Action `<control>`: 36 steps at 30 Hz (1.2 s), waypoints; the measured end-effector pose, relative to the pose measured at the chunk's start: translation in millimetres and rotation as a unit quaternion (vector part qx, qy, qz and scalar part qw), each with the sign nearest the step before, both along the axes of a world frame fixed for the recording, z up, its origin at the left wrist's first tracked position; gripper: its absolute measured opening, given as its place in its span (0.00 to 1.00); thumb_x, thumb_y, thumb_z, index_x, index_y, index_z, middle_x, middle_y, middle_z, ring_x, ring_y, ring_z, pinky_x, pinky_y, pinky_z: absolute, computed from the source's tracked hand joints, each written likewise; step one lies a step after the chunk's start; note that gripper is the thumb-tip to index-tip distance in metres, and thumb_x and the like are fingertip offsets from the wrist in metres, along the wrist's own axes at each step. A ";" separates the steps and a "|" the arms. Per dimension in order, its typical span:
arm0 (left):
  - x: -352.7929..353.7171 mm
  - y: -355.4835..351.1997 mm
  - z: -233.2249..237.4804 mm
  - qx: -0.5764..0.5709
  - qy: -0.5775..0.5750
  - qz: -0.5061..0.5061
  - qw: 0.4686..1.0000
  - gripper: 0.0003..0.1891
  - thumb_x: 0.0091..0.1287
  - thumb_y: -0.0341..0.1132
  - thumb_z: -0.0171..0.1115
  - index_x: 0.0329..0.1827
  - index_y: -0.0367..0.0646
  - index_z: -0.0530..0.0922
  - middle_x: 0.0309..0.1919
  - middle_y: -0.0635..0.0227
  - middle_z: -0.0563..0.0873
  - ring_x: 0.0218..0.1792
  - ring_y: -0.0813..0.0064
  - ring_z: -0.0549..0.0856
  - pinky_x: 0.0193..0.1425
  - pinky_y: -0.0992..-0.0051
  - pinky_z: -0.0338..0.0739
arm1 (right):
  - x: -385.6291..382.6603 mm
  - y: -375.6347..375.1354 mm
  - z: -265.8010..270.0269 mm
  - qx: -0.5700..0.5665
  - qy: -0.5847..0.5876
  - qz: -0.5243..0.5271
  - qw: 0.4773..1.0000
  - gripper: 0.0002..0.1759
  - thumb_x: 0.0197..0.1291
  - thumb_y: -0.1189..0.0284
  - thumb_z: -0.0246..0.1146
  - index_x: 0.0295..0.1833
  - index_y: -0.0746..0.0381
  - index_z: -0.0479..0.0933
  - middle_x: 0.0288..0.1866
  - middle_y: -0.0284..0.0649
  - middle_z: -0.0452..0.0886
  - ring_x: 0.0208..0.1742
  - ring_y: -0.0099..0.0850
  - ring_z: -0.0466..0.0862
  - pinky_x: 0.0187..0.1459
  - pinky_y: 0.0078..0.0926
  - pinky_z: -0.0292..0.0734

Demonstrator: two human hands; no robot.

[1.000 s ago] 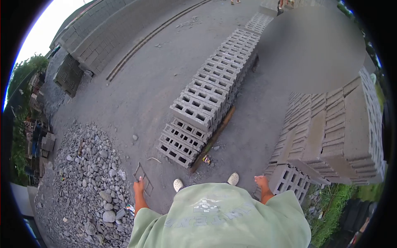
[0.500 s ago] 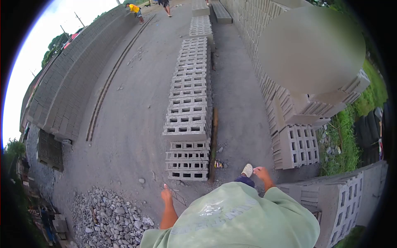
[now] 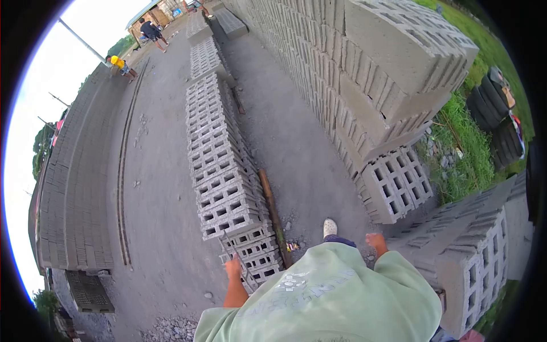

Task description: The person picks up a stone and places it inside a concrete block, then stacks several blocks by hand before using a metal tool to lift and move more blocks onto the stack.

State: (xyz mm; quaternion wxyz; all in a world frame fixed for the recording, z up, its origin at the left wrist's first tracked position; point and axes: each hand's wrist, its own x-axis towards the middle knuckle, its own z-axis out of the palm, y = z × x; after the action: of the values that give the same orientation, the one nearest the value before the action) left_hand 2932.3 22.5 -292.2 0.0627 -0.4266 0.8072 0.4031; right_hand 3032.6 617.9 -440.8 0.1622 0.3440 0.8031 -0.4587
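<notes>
My left hand (image 3: 232, 267) is low in front of me, its fingers closed around a thin dark metal rod tool (image 3: 244, 268) that slants across the nearest hollow blocks. Just beyond it runs a long row of grey concrete hollow blocks (image 3: 219, 165), their holes facing up. On the other side my right hand (image 3: 376, 241) hangs with curled fingers, and nothing shows in it. It is nearest to a short stack of hollow blocks (image 3: 399, 185) at the foot of the tall wall of stacked blocks (image 3: 319, 74). One light clog (image 3: 330, 227) shows below my shirt.
A wooden pole (image 3: 273, 211) lies along the block row. More blocks (image 3: 473, 279) are stacked close on my right. Gravel (image 3: 171, 329) lies at lower left, and a long block wall (image 3: 85, 199) stands far left. Two people (image 3: 151, 33) are farther off; tires (image 3: 490, 102) lie on the grass.
My view has turned to the right and I have moved forward. The block row now stands closer to my left hand, and the gravel pile has slipped toward the bottom edge.
</notes>
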 end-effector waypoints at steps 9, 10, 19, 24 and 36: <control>-106.2 47.6 -36.9 -0.107 -0.320 -0.344 0.876 0.26 0.45 0.51 0.62 0.34 0.34 0.81 0.29 0.51 0.83 0.33 0.61 0.84 0.41 0.68 0.77 | -169.2 51.6 41.7 -0.132 0.090 -0.066 0.985 0.16 0.55 0.62 0.60 0.33 0.67 0.78 0.24 0.37 0.80 0.23 0.23 0.76 0.27 0.22 0.71; -121.1 52.2 -37.5 -0.108 -0.332 -0.432 0.832 0.25 0.45 0.52 0.63 0.34 0.34 0.81 0.27 0.54 0.84 0.31 0.62 0.84 0.40 0.69 0.77 | -185.0 51.7 42.3 -0.130 0.091 -0.064 0.985 0.16 0.55 0.62 0.60 0.33 0.67 0.78 0.24 0.37 0.80 0.23 0.23 0.76 0.27 0.22 0.71; -336.9 95.2 -83.1 -0.069 -0.370 -0.312 0.873 0.27 0.51 0.56 0.60 0.38 0.38 0.81 0.33 0.59 0.84 0.39 0.61 0.83 0.45 0.67 0.75 | -343.8 36.9 18.6 -0.250 0.018 -0.041 0.967 0.18 0.54 0.64 0.62 0.41 0.69 0.77 0.30 0.40 0.81 0.29 0.25 0.79 0.31 0.21 0.75; -487.1 110.3 -56.6 -0.017 -0.227 -0.176 0.958 0.27 0.53 0.57 0.57 0.32 0.37 0.81 0.27 0.57 0.83 0.33 0.62 0.83 0.36 0.63 0.75 | -476.3 51.5 38.5 -0.193 -0.033 -0.050 0.979 0.17 0.54 0.66 0.62 0.42 0.69 0.76 0.30 0.41 0.81 0.28 0.26 0.80 0.31 0.22 0.76; -815.7 62.4 -20.3 -0.056 -0.089 -0.115 0.988 0.37 0.57 0.64 0.47 0.34 0.28 0.78 0.29 0.43 0.81 0.37 0.48 0.81 0.43 0.59 0.72 | -786.2 28.8 27.5 -0.191 0.063 -0.104 0.974 0.14 0.54 0.64 0.60 0.40 0.63 0.77 0.31 0.39 0.81 0.27 0.27 0.79 0.24 0.22 0.70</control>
State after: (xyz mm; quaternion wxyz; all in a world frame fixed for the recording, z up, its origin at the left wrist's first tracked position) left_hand 2116.6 84.8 -312.5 0.1560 -0.3679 0.8635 0.3077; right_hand 2246.4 646.7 -413.2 0.1260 0.3586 0.6690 -0.6387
